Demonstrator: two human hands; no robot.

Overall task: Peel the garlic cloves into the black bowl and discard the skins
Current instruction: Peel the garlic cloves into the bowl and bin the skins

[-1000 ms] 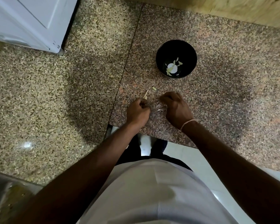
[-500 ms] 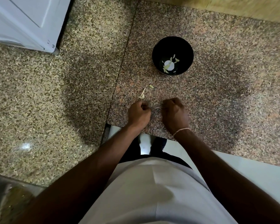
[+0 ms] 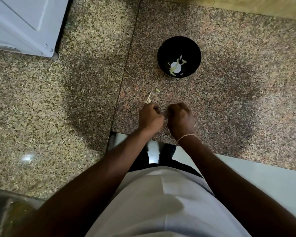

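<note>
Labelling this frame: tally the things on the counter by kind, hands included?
Hands: 2, left hand and right hand, fingers curled together over something pale, largely hidden
Black bowl: 1, peeled garlic inside, too clustered to count
Loose garlic scraps on the counter: 2, stem piece and small bit
Total: 5

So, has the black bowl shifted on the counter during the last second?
No. The black bowl sits at the same gap to the right of the countertop seam. Only the camera view has drifted.
</note>
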